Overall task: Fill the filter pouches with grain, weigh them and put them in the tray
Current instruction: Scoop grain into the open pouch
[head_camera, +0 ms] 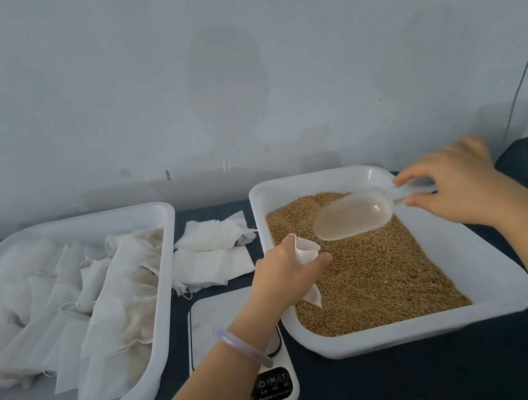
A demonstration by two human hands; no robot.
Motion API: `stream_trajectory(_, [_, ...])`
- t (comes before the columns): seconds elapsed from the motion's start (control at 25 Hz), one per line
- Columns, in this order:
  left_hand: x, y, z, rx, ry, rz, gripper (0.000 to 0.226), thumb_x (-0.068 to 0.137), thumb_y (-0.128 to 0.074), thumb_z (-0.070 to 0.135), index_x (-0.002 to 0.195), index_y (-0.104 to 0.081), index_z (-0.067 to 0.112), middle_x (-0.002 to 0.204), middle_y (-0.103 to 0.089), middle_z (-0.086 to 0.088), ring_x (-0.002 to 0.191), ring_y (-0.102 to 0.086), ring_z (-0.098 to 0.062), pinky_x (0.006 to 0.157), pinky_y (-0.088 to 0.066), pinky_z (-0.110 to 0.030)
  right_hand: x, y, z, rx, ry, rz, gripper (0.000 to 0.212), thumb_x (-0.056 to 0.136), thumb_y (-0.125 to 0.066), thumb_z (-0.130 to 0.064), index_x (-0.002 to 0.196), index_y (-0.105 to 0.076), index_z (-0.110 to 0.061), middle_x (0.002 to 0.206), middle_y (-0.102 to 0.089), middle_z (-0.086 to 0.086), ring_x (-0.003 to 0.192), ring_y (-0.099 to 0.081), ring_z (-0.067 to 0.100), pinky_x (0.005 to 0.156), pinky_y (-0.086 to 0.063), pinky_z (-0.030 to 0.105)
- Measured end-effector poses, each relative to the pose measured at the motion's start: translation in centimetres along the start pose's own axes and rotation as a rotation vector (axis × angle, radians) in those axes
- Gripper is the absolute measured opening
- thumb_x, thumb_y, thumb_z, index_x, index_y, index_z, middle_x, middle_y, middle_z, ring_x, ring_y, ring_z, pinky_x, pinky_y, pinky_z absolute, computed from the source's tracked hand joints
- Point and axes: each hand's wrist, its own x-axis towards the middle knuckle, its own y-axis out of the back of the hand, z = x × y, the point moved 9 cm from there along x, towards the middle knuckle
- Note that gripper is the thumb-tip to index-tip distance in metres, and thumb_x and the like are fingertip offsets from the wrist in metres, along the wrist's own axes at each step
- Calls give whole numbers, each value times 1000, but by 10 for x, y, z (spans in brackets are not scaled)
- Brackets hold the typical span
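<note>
Left hand (284,274) clamped on pouch (307,250) over grain (371,272); right hand (453,183) pinching scoop (351,217) handle. Best: hold pouch mouth wide, tip slowly.

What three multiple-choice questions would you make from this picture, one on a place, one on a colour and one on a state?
1. Where is the scale? A between the left tray and the grain tray; B inside the grain tray; C against the wall.
2. What colour is the bracelet? A red; B pale lilac; C black.
3. What is the left hand doing? A lying flat on the scale; B hanging idle; C holding a pouch.

Answers:
1 A, it stands in the gap between the two.
2 B, the ring on the left wrist is a pale, translucent lilac.
3 C, its fingers curl round a white pouch over the grain tray.
</note>
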Motion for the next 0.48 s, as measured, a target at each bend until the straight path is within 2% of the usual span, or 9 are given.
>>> stream_trajectory(0.08, [-1, 2, 0, -135, -2, -5, 43, 91, -49, 50, 87, -51, 7, 82, -62, -8, 77, -57, -24, 77, -48, -41, -8, -39, 9, -29, -74, -159, 27, 84, -63, -43, 111, -61, -42, 112, -64, -16, 110, -53, 15, 110, -13, 40])
stream_trajectory(0.12, [-1, 3, 1, -208, 4, -13, 44, 94, -46, 46, 84, -53, 4, 76, -62, -8, 72, -57, -20, 85, -48, -45, -15, -61, 7, 13, -87, -236, 26, 85, -62, -43, 111, -59, -43, 114, -62, -20, 112, -53, 12, 112, -11, 42])
stream_trajectory(0.16, [-1, 5, 2, -240, 3, -15, 46, 97, -42, 43, 81, -55, 2, 67, -60, -5, 70, -57, -14, 99, -42, -48, -22, -81, 4, 64, -93, -298, 25, 86, -61, -43, 110, -59, -43, 114, -61, -22, 114, -53, 9, 114, -8, 44])
stream_trajectory(0.2, [0, 7, 5, -232, -10, -12, 49, 99, -38, 42, 75, -54, 2, 59, -55, 0, 73, -58, -8, 113, -26, -50, -27, -98, 1, 97, -92, -345, 23, 86, -61, -42, 109, -58, -43, 112, -60, -23, 114, -53, 8, 115, -6, 46])
stream_trajectory(0.24, [0, 9, 8, -218, -25, -27, 50, 100, -36, 41, 70, -51, 5, 56, -52, 2, 81, -59, -2, 118, -10, -47, -32, -111, -2, 110, -85, -385, 21, 86, -62, -41, 106, -58, -43, 111, -61, -23, 114, -53, 7, 115, -5, 46])
stream_trajectory(0.28, [0, 8, 11, -246, -34, -65, 48, 100, -34, 43, 71, -52, 9, 61, -54, -1, 84, -58, 2, 117, -9, -41, -35, -120, -4, 108, -81, -416, 20, 85, -63, -41, 104, -58, -42, 109, -62, -21, 113, -53, 7, 115, -5, 46])
stream_trajectory(0.36, [-4, 4, 19, -420, -59, -207, 41, 99, -34, 47, 87, -63, 20, 84, -62, -8, 77, -57, 2, 99, -34, -22, -36, -132, -6, 86, -76, -463, 25, 81, -67, -42, 104, -59, -37, 108, -62, -19, 112, -54, 8, 115, -9, 44])
stream_trajectory(0.44, [-8, 1, 26, -553, -114, -341, 36, 99, -33, 47, 102, -67, 36, 105, -63, 8, 88, -56, 11, 84, -39, -5, -32, -129, -18, 193, -58, -440, 38, 77, -71, -43, 113, -59, -34, 113, -60, -19, 113, -54, 8, 111, -26, 38])
stream_trajectory(0.48, [-8, 1, 29, -577, -141, -385, 35, 98, -32, 48, 110, -65, 40, 121, -57, 15, 102, -49, 17, 89, -35, -4, -30, -122, -28, 368, -53, -411, 43, 77, -72, -40, 117, -57, -37, 116, -57, -24, 114, -54, 5, 106, -34, 32])
